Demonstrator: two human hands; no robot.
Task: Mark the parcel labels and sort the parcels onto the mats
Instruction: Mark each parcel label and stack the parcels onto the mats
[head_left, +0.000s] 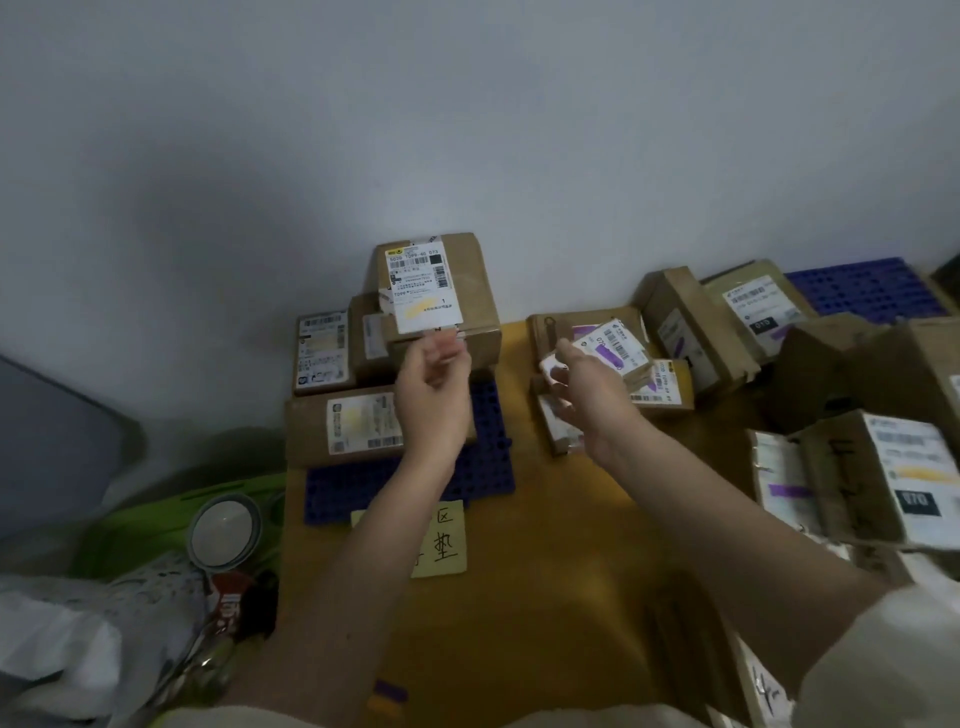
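Plain pale grey wall (467, 104) behind, dimly and evenly lit, shadowed toward the lower left. Yellow-brown floor (571, 519) below. Dark grey panel (47, 441) leaning at far left, beside a green sheet (135, 525).

Two hands (434, 387), two blue mats (488, 457) – one handwritten yellow note (441, 540) – parcels too piled to count

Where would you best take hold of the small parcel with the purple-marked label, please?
Take the small parcel by its two long side edges, coming down from above. It lies flat and slightly skewed on top of other boxes, label up, so its sides are free; the right hand already hovers by its near-left corner.
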